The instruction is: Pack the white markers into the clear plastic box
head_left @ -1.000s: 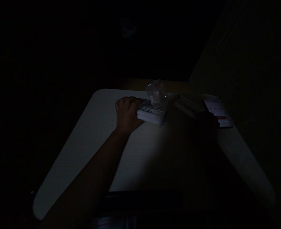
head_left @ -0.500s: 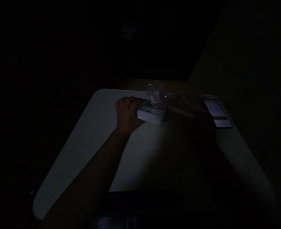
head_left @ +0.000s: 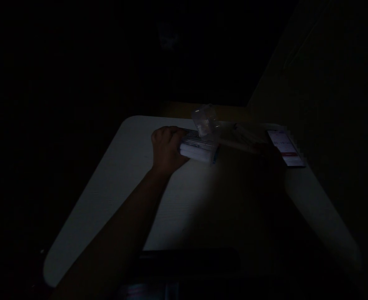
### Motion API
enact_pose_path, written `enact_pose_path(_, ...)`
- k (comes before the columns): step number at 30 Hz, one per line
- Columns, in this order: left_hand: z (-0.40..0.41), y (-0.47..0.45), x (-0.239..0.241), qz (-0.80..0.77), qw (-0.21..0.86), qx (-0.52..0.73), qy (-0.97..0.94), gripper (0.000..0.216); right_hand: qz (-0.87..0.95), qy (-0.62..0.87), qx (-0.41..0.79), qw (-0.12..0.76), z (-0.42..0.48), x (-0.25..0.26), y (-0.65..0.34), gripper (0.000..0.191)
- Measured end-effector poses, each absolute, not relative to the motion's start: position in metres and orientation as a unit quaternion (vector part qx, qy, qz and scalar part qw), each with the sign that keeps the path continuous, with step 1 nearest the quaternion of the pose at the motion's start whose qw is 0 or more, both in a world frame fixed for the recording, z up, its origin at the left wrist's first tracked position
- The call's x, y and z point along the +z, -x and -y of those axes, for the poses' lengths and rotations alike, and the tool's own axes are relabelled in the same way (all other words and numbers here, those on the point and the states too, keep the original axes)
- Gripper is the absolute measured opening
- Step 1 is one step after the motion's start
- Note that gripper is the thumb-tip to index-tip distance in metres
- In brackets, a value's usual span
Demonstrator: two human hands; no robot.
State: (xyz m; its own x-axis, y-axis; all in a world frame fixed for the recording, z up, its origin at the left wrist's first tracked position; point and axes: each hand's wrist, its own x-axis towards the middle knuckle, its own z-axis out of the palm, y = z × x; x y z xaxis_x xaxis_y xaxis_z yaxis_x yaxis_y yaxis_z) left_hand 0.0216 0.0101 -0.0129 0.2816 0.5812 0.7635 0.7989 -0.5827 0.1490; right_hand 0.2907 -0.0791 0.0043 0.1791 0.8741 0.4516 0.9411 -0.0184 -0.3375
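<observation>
My left hand (head_left: 167,149) is closed round the left end of a white packet (head_left: 196,153) with dark print on its upper side, lying on the white table. Resting against the packet's far edge is a clear plastic box (head_left: 204,121), tilted. Deep in shadow, my right hand (head_left: 269,162) is beside the phone, and its fingers are hard to make out. A slender, pale stick-like thing (head_left: 238,146) reaches from those fingers to the packet's right end; it seems to be held, but its kind is too dark to tell.
A lit phone (head_left: 286,149) lies near the right edge of the table (head_left: 115,191). Another thin pale thing (head_left: 241,132) lies behind the stick. Along the near table edge is a dark bar (head_left: 190,259). The surroundings are almost black.
My right hand has shifted slightly up and to the right, with the pale stick-like thing. My left hand, the packet and the clear box look nearly unmoved.
</observation>
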Motion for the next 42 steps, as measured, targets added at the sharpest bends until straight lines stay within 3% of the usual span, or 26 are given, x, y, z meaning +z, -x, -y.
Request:
enact_pose_path(17, -0.010, -0.021, -0.013, 0.430, 0.149, -0.413, 0.789, 0.046, 0.636, 0.670, -0.060, 0.377, 0.069, -0.002, -0.288, 0.029)
enact_pose_path(34, -0.010, -0.021, -0.013, 0.429, 0.154, -0.410, 0.790, 0.048, 0.629, 0.632, -0.095, 0.444, 0.073, -0.011, -0.290, 0.032)
enact_pose_path(42, -0.011, -0.021, -0.014, 0.426, 0.143, -0.414, 0.791, 0.046, 0.639, 0.619, -0.125, 0.440, 0.072, -0.010, -0.292, 0.020)
